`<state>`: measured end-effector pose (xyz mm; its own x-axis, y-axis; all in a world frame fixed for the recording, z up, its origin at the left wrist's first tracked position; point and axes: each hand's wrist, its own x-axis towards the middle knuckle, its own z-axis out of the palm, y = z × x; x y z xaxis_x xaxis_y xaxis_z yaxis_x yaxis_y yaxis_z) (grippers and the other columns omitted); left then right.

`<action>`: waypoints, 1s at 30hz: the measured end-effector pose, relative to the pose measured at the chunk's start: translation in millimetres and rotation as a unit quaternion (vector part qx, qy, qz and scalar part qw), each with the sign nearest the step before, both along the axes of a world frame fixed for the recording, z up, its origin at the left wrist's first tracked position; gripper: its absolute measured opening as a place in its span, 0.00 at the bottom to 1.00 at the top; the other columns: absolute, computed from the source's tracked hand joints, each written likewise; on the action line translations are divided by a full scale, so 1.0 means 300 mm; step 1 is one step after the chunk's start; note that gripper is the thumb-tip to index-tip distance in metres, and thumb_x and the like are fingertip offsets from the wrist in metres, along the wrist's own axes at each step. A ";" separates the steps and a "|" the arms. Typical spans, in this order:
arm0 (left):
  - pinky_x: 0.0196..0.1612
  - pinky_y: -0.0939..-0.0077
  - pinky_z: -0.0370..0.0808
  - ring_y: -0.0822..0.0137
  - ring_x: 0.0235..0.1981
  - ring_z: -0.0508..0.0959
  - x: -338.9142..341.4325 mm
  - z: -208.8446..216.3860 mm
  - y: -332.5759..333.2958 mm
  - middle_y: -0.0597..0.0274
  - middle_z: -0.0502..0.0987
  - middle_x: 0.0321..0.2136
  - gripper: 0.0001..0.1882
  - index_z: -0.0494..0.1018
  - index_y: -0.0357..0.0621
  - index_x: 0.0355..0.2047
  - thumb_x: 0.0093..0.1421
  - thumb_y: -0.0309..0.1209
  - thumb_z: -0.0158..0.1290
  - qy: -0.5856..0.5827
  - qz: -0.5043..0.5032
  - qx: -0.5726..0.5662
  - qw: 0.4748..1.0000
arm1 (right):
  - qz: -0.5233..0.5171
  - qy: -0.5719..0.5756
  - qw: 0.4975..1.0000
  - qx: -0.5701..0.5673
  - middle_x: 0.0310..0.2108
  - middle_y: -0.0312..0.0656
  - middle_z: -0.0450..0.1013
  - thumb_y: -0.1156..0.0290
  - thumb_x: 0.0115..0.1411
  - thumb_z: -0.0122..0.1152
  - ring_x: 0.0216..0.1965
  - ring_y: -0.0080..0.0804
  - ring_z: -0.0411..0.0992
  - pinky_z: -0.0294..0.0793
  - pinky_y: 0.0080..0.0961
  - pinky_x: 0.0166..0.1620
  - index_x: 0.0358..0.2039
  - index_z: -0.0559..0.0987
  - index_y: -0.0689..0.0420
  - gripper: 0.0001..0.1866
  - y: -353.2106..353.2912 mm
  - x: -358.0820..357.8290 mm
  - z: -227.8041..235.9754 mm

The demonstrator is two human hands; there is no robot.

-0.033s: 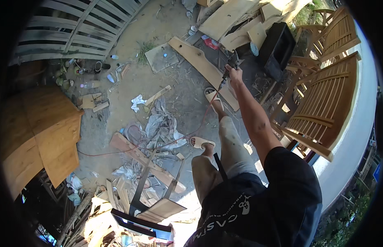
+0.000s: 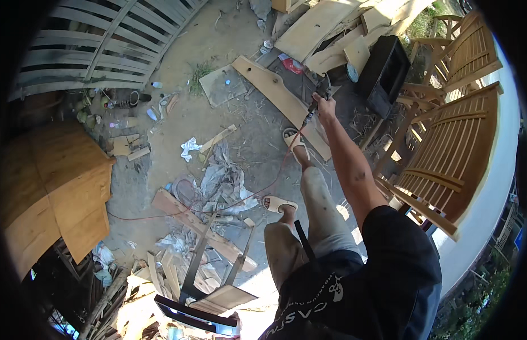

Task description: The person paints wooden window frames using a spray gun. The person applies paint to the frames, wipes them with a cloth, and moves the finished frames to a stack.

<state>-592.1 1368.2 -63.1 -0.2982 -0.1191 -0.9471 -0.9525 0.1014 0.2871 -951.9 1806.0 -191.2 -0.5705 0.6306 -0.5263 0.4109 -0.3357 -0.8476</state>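
Note:
My right hand [image 2: 326,107] is wrapped round the grip of a dark spray gun [image 2: 323,86], held out at arm's length. A red air hose [image 2: 285,158] joins a metal coupling below the hand and trails across the ground to the left. Past the gun, a black box-like wooden piece [image 2: 383,73] lies with its hollow side showing. Under the hand and gun runs a long wooden board [image 2: 274,90] on the ground. My left hand is out of view.
Slatted wooden chairs [image 2: 447,156] stand at the right. A wooden cabinet [image 2: 76,175] is at the left, below a pale slatted panel [image 2: 105,42]. Crumpled sheeting [image 2: 223,175], a reddish plank [image 2: 204,229] and a frame with dark legs [image 2: 221,292] lie near my feet.
The whole view has shifted slightly, with the chairs and boards a little lower in the picture. My right hand still grips the spray gun.

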 end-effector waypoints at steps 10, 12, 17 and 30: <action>0.60 0.51 0.68 0.55 0.59 0.73 -0.708 -0.521 0.223 0.53 0.74 0.59 0.38 0.64 0.50 0.66 0.66 0.63 0.43 -0.017 -0.030 -0.021 0.999 | -0.013 -0.168 0.982 0.088 0.31 0.40 0.77 0.70 0.51 0.72 0.31 0.29 0.72 0.69 0.31 0.35 0.39 0.81 0.64 0.16 0.227 -0.538 -0.723; 0.60 0.51 0.68 0.55 0.59 0.73 -0.799 -0.616 0.305 0.53 0.74 0.59 0.38 0.64 0.50 0.66 0.66 0.63 0.43 -0.021 -0.052 0.005 0.998 | -0.034 -0.153 0.985 0.067 0.33 0.40 0.78 0.69 0.52 0.72 0.32 0.30 0.73 0.70 0.30 0.36 0.39 0.81 0.64 0.17 0.368 -0.565 -0.844; 0.60 0.51 0.68 0.56 0.59 0.73 -0.894 -0.673 0.330 0.53 0.74 0.59 0.38 0.64 0.49 0.66 0.67 0.62 0.43 -0.034 -0.068 0.000 0.997 | -0.040 -0.100 0.993 0.048 0.34 0.40 0.78 0.68 0.53 0.73 0.32 0.29 0.72 0.71 0.31 0.37 0.40 0.81 0.64 0.17 0.360 -0.606 -0.960; 0.61 0.52 0.67 0.56 0.59 0.73 -0.695 -0.380 0.134 0.54 0.74 0.58 0.37 0.66 0.48 0.65 0.67 0.62 0.43 -0.093 -0.038 -0.068 0.993 | 0.115 -0.306 0.936 0.133 0.33 0.46 0.79 0.55 0.52 0.74 0.36 0.42 0.76 0.74 0.38 0.44 0.42 0.81 0.62 0.25 0.308 -0.612 -0.882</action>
